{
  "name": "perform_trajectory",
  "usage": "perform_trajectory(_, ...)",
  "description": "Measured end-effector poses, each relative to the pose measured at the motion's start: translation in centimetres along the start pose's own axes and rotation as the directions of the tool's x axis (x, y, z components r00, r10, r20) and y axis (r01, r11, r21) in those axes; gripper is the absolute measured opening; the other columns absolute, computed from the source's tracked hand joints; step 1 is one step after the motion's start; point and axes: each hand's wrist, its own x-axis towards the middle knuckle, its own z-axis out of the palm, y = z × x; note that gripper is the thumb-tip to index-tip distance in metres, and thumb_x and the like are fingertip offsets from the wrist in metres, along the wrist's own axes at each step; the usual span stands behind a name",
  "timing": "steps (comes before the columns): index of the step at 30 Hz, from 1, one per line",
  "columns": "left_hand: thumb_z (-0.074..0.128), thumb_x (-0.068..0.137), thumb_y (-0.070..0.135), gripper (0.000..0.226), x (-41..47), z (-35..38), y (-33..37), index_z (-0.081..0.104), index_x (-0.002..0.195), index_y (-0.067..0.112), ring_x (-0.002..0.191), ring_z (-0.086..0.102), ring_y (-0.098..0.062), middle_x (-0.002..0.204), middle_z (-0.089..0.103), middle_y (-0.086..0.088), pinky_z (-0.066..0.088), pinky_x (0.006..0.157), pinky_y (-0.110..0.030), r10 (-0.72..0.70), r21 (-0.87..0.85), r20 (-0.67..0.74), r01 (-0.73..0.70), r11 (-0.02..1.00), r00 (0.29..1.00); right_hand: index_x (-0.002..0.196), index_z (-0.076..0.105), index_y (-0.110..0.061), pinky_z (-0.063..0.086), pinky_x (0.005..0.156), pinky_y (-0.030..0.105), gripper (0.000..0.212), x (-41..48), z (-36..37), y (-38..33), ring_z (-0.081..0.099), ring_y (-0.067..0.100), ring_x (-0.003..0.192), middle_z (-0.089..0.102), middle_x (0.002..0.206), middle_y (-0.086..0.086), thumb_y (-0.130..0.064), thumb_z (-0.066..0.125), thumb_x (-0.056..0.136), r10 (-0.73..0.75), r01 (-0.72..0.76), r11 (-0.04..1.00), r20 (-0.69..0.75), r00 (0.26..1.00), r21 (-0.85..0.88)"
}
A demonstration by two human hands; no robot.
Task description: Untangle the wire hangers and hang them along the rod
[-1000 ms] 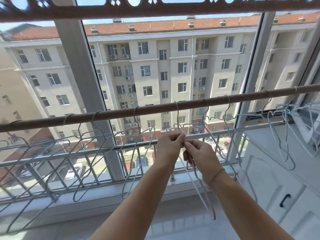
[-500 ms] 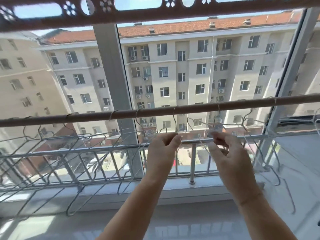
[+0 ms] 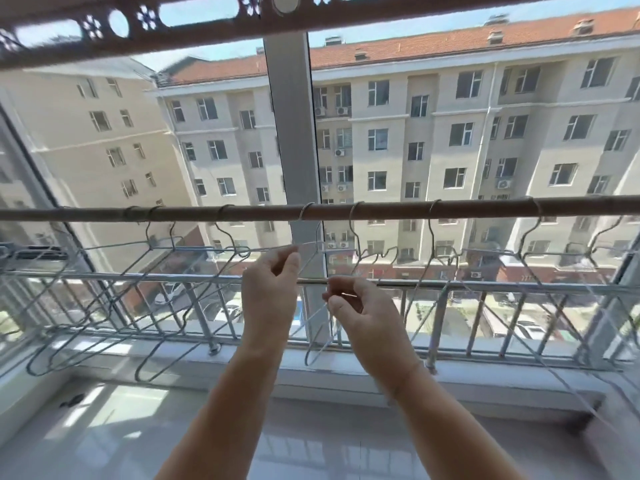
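Thin bent wire hanger [image 3: 321, 244], hands [image 3: 270, 296] [image 3: 363, 313] apparently pinching

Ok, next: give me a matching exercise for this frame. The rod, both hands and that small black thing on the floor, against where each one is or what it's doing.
Things
1. rod
2. left hand
3. right hand
4. small black object

Places or states
A. lies on the floor, lower left
B. the lower one, pinching thin wire by the railing
C. runs horizontally across the view
D. the higher one, pinching the wire hanger near its top

Pairs: 1-C, 2-D, 3-B, 4-A
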Motion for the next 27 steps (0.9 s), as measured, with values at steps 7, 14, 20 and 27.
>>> perform_trajectory(7, 0.058, 0.090, 0.019, 0.019, 3.0, -2.6, -1.8, 0.073, 0.099, 0.011, 0.078, 0.061, -0.015, 0.083, 0.071, -0.003, 0.046, 0.073, -0.026, -0.149, 0.181, 0.118, 0.127, 0.975, 0.982, 0.125, 0.047, -0.012, 0.043, 0.086, 0.013, 0.038, 1.3, 4.6, 0.5, 0.054, 0.014, 0.110, 0.057, 0.118, 0.005, -0.010, 0.055, 0.088, 0.115, -0.114, 0.992, -0.008, 0.993, 0.058)
perform_trajectory(14, 0.063, 0.086, 0.021, 0.019, 6.8, -3.5, -4.1, 0.072, 0.077, 0.007, 0.074, 0.058, -0.019, 0.075, 0.066, -0.009, 0.042, 0.069, -0.029, -0.293, 0.137, 0.404, 0.260, 0.956, 0.867, 0.116, 0.044, -0.022, 0.047, 0.069, 0.012, 0.033, 2.9, 9.6, 1.3, 0.055, 0.006, 0.083, 0.056, 0.090, -0.005, -0.007, 0.055, 0.088, 0.184, -0.155, 0.971, -0.153, 0.971, 0.180)
perform_trajectory(20, 0.067, 0.083, 0.018, 0.016, 8.3, -3.4, -5.5, 0.073, 0.083, 0.004, 0.056, 0.050, -0.012, 0.066, 0.066, -0.007, 0.048, 0.058, -0.029, -0.378, 0.095, 0.605, 0.408, 0.908, 0.701, 0.106, 0.049, -0.030, 0.052, 0.074, 0.032, 0.029, 3.0, 13.3, 2.3, 0.062, 0.015, 0.073, 0.064, 0.077, 0.001, -0.011, 0.059, 0.086, 0.234, -0.188, 0.968, -0.316, 0.919, 0.168)
perform_trajectory(27, 0.067, 0.083, 0.014, 0.011, 9.3, -2.8, -5.1, 0.071, 0.088, 0.005, 0.037, 0.045, -0.010, 0.083, 0.070, -0.019, 0.032, 0.035, -0.019, -0.307, 0.040, 0.694, 0.391, 0.920, 0.651, 0.101, 0.054, -0.021, 0.047, 0.058, 0.025, 0.021, 4.2, 12.9, 2.0, 0.056, 0.008, 0.053, 0.065, 0.061, -0.001, -0.004, 0.054, 0.088, 0.143, -0.121, 0.990, -0.432, 0.890, 0.078)
